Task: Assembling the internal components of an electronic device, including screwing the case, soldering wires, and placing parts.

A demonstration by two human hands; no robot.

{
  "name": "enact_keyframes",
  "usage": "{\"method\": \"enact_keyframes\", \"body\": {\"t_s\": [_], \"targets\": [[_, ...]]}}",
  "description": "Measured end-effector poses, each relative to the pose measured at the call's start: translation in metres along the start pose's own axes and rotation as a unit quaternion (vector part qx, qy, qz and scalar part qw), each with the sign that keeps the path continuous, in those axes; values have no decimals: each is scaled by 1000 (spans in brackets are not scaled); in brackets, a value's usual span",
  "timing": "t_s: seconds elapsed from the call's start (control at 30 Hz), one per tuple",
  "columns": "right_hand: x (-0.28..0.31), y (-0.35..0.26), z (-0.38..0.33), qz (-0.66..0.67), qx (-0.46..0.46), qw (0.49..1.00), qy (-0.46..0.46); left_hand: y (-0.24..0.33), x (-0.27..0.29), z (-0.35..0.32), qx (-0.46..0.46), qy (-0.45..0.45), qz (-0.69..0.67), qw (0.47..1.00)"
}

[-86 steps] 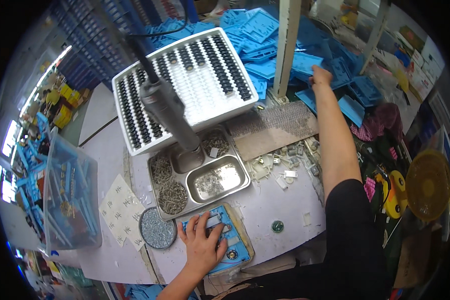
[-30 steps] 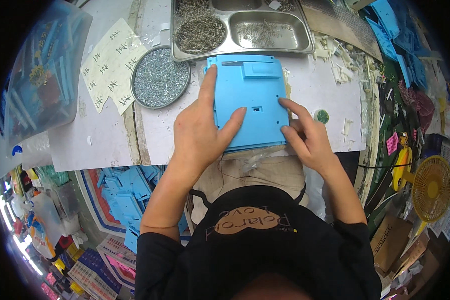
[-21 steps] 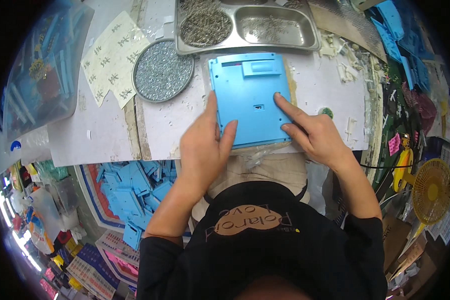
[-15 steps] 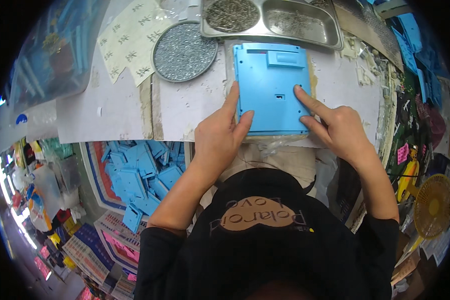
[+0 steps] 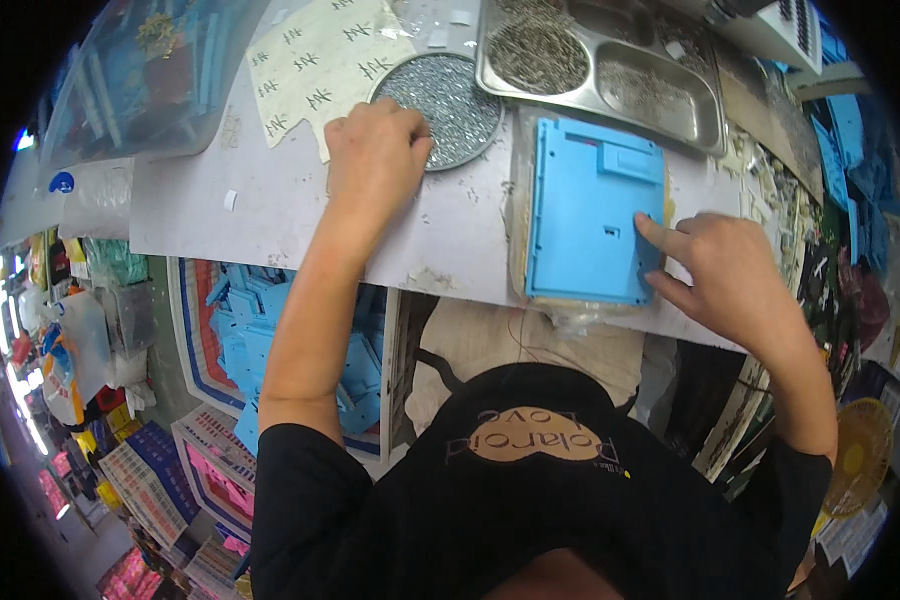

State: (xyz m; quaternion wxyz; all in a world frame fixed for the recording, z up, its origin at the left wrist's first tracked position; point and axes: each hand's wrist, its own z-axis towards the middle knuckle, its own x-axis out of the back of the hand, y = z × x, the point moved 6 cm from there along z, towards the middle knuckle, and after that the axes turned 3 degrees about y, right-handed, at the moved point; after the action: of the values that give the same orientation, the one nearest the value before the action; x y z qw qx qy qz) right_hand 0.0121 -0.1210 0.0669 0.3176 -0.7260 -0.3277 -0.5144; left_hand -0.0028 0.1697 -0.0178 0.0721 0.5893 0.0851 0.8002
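Note:
A flat blue plastic panel lies on a plastic-wrapped pad on the table. Its upper right bears a raised rectangular block, and small holes run along its edges. My right hand holds the panel's right side, index finger on top and thumb at the edge, other fingers curled. At the left rim of a round tray full of small silvery metal parts is my left hand. Its fingers are curled with the tips hidden, so what they hold, if anything, does not show.
A metal compartment tray with heaps of small parts stands behind the panel. Marked paper lies left of the round tray; a translucent bin is farther left. Below the table's edge, a container holds many blue pieces. A yellow fan stands right.
My left hand has left the panel's left edge and moved left and away to the round tray. My right hand stays at the panel. The whole view has shifted.

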Motion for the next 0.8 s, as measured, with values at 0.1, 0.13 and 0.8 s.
{"method": "enact_keyframes", "body": {"t_s": [0.1, 0.13, 0.8], "targets": [[25, -3, 49, 34, 98, 990, 91, -7, -1, -9, 21, 13, -61, 998], [30, -15, 76, 39, 136, 976, 165, -5, -1, -8, 19, 30, -56, 998], [30, 25, 120, 156, 117, 930, 311, 82, -4, -4, 40, 83, -307, 947]]}}
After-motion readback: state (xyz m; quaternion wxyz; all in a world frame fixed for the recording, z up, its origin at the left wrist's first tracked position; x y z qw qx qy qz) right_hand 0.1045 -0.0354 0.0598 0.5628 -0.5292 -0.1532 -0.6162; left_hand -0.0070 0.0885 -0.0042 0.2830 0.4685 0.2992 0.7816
